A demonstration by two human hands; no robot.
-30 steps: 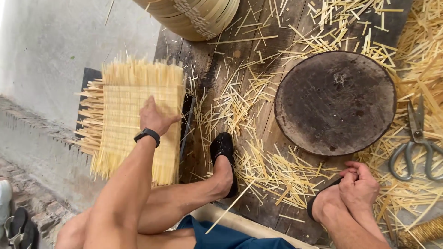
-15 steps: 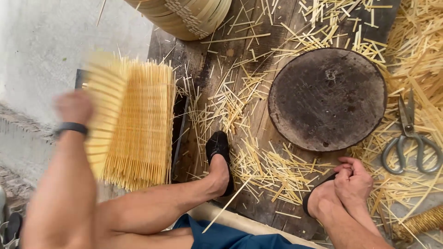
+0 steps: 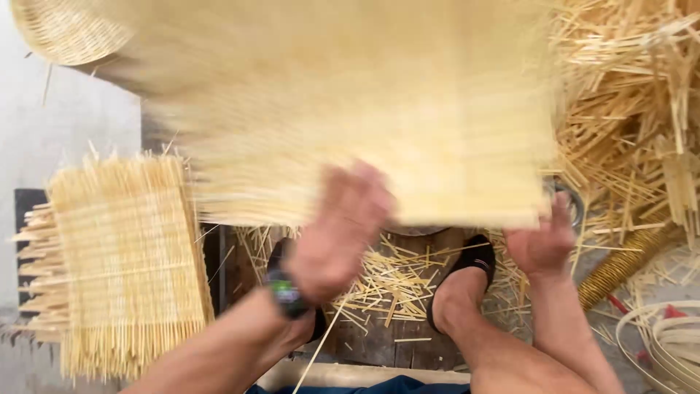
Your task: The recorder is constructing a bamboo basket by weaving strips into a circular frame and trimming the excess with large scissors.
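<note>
Woven bamboo mat (image 3: 350, 109) held up between both hands, filling the upper frame from 10 to 2 o'clock; heavily blurred.

Left hand (image 3: 339, 233) at the mat's lower edge, near 6 o'clock of the panel; fingers look curled onto the edge, though blur makes the grip hard to confirm. Wristwatch (image 3: 284, 293) on that wrist.

Right hand (image 3: 543, 244) at the lower right corner, about 4 o'clock, closed on the edge.

Stack of similar mats (image 3: 120, 263) lies at 9 o'clock, well apart from the hands. Loose bamboo slivers (image 3: 386, 281) litter the boards between the feet; right foot in black sandal (image 3: 459, 292) beneath the mat. Round basket (image 3: 65, 29) at 11 o'clock.

To handle well, I judge: keep both grips level on the edge so loose strip ends don't splay, and hold the panel flat rather than bowed.
</note>
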